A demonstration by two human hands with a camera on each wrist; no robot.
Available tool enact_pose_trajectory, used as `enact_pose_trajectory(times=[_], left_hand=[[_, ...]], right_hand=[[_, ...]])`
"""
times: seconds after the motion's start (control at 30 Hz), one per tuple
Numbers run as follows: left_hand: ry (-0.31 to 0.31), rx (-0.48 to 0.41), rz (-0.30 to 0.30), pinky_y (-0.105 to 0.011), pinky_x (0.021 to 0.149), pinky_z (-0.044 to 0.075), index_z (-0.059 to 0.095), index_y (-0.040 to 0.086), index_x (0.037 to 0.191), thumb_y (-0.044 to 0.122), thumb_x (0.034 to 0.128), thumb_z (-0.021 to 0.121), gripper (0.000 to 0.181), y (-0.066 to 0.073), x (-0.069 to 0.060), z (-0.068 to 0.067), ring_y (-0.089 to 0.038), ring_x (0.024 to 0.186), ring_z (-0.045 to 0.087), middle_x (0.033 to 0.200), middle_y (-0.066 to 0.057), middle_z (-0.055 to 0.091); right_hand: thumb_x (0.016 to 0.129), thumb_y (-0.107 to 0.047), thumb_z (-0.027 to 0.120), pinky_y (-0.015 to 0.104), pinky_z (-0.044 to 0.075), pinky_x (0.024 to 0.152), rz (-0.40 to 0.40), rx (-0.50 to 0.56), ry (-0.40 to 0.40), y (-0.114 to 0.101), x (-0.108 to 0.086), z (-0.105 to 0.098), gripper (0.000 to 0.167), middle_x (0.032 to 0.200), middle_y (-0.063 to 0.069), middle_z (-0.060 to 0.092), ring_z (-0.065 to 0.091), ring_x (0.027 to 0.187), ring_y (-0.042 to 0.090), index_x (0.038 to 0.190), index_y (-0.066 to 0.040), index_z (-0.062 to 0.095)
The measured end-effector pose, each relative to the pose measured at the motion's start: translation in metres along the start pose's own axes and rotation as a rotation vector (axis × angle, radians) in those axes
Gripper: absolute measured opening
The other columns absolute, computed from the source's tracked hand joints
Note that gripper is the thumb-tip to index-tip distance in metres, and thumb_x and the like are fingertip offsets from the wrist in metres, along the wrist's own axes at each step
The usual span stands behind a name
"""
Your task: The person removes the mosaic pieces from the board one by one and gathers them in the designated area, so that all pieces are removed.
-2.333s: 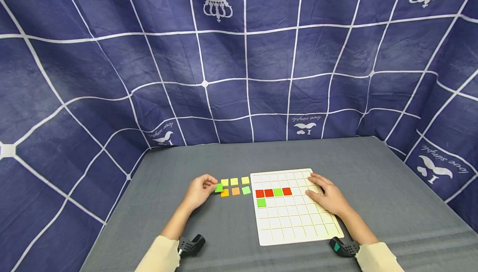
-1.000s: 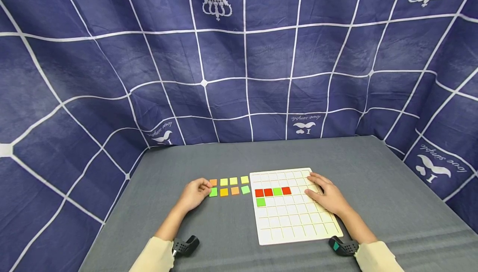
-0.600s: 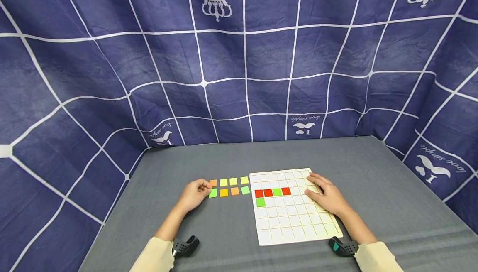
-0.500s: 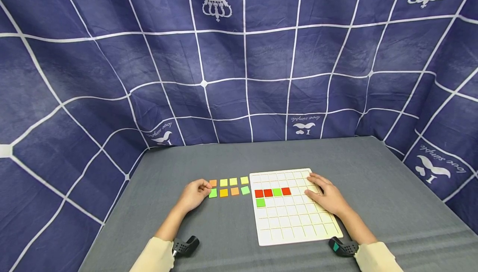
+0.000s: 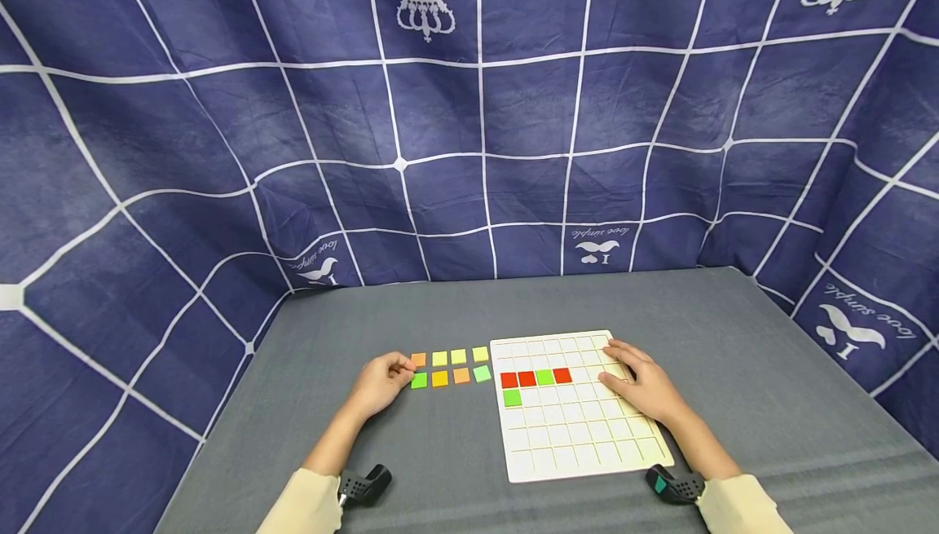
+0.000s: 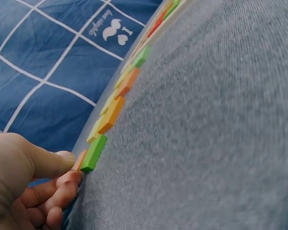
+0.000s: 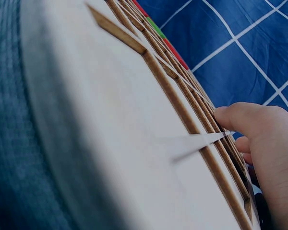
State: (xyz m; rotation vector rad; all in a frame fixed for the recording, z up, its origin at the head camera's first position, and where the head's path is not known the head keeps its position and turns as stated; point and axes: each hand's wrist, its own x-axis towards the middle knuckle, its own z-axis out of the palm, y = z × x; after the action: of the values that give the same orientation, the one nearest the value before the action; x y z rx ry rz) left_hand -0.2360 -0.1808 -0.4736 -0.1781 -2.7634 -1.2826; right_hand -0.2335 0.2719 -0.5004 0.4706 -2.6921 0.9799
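Head view: left hand (image 5: pixel 380 385) at the left end of two rows, beside the bright green tile (image 5: pixel 419 381) and far orange tile (image 5: pixel 418 359).
Left fingers: bent, tips right by those two; whether they pinch either, cannot tell.
Right hand (image 5: pixel 647 383): fingers relaxed and spread, resting on the white board (image 5: pixel 561 461) at its right side.
Far row: far orange tile, three yellow tiles (image 5: pixel 458 356).
Near row: bright green tile, amber tile (image 5: pixel 439 379), near orange tile (image 5: pixel 460 376), pale green tile (image 5: pixel 481 373).
Board's left part: three red tiles (image 5: pixel 526 379), two green squares (image 5: pixel 544 377).
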Motion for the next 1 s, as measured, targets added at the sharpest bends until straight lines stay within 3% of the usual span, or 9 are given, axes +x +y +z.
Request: enact_pose_trajectory(times=[0.4, 1.0], left_hand=[[0.020, -0.008, 0.044, -0.028, 0.063, 0.044, 0.067, 0.001, 0.087, 0.005, 0.0884, 0.070, 0.005, 0.010, 0.000, -0.001, -0.010, 0.068, 0.054, 0.078, 0.002, 0.063], [-0.050, -0.080, 0.103, -0.024, 0.056, 0.042, 0.067, -0.002, 0.091, 0.005, 0.0897, 0.069, 0.008, 0.037, 0.004, 0.017, -0.011, 0.065, 0.053, 0.075, 0.002, 0.062]], right_hand=[[0.091, -0.032, 0.069, 0.062, 0.031, 0.101, 0.012, 0.002, -0.003, -0.002, 0.000, 0.000, 0.055, 0.143, 0.021, 0.046, 0.039, 0.131, 0.045, 0.132, 0.002, 0.057], [0.090, -0.033, 0.069, 0.062, 0.031, 0.101, 0.019, -0.002, -0.005, 0.000, 0.001, 0.000, 0.055, 0.143, 0.020, 0.046, 0.039, 0.132, 0.045, 0.132, 0.001, 0.057]])
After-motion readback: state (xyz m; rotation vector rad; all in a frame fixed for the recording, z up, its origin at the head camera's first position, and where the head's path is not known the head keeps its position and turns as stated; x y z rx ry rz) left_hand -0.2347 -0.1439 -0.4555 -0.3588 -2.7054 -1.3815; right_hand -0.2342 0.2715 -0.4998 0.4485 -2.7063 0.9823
